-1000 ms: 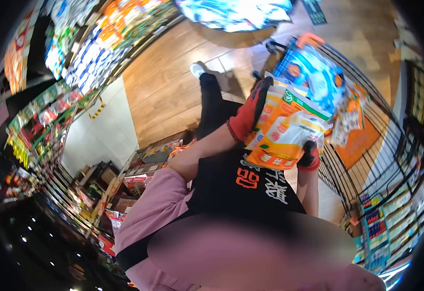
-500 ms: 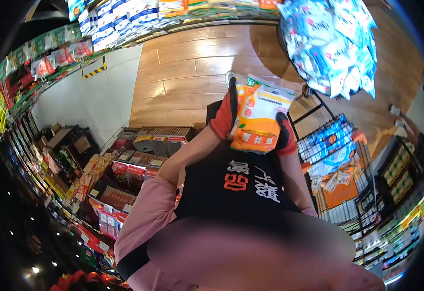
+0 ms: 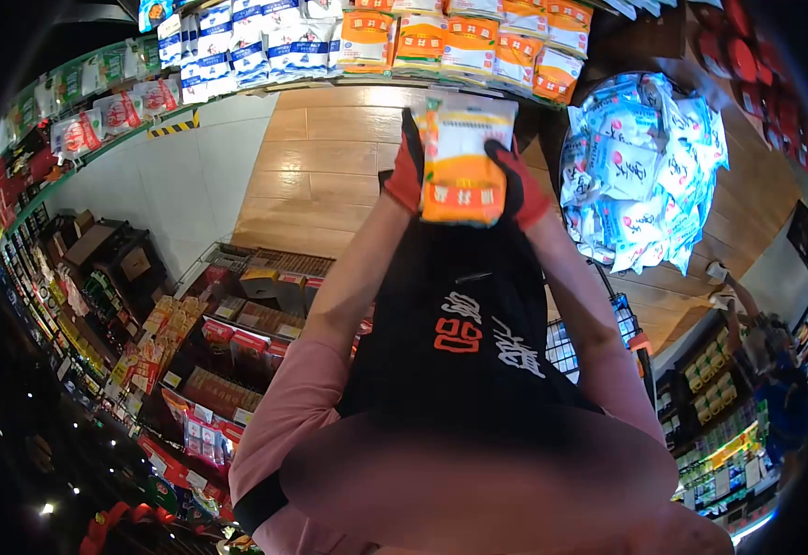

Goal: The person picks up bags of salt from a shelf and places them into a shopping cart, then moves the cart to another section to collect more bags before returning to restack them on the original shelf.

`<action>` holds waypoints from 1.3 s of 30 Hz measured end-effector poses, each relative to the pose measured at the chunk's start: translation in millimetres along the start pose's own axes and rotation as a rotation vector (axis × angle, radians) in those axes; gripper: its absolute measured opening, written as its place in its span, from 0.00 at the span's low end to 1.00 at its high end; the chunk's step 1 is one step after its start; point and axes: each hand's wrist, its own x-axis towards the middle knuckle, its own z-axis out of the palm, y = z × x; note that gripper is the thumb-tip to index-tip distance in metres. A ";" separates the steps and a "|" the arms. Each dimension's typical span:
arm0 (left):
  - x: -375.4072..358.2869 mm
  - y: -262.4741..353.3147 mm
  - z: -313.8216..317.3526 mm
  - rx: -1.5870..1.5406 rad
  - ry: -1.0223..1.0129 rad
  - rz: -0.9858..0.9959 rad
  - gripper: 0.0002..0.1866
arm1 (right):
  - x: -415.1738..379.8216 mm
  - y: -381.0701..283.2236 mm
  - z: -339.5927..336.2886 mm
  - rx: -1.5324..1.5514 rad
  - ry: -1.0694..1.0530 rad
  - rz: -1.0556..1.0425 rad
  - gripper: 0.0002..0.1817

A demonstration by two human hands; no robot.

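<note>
Both my hands, in red and black gloves, hold a stack of orange and white packets [image 3: 464, 171] in front of my dark apron. My left hand [image 3: 409, 166] is closed on the packets' left side. On their right side, my right hand [image 3: 520, 185] grips them, with its dark thumb across the front packet. Beyond the held stack, rows of similar orange and white packets [image 3: 469, 44] lie on a shelf, beside blue and white packets [image 3: 265, 37].
A round heap of light blue packets [image 3: 644, 171] stands to the right. A wire cart [image 3: 561, 350] is partly behind my right arm. Boxed goods [image 3: 256, 338] fill a rack at left. Another person [image 3: 778, 379] is at the far right.
The held packets have moved up and slightly left, nearer the shelf. More of the shelf's orange packets has come into view, and the cart has shifted down behind my right arm.
</note>
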 end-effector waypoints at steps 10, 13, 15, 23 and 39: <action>167.9 134.7 -119.7 0.233 -0.041 0.014 0.34 | 218.3 -15.5 -5.3 0.038 0.087 -0.040 0.28; 197.0 160.7 -131.6 -0.039 -0.031 -0.105 0.28 | 254.4 -14.7 -0.4 -0.109 0.118 -0.180 0.33; 248.7 155.4 -228.6 0.781 0.162 0.021 0.28 | 275.5 -11.9 -6.3 -0.447 0.222 -0.183 0.40; 199.0 158.7 -147.5 1.734 0.457 0.428 0.23 | 292.3 -13.6 -12.2 -0.938 0.483 -0.122 0.48; 192.3 144.2 -143.0 1.020 0.480 0.212 0.23 | 283.2 -5.8 5.0 -0.672 0.382 -0.232 0.22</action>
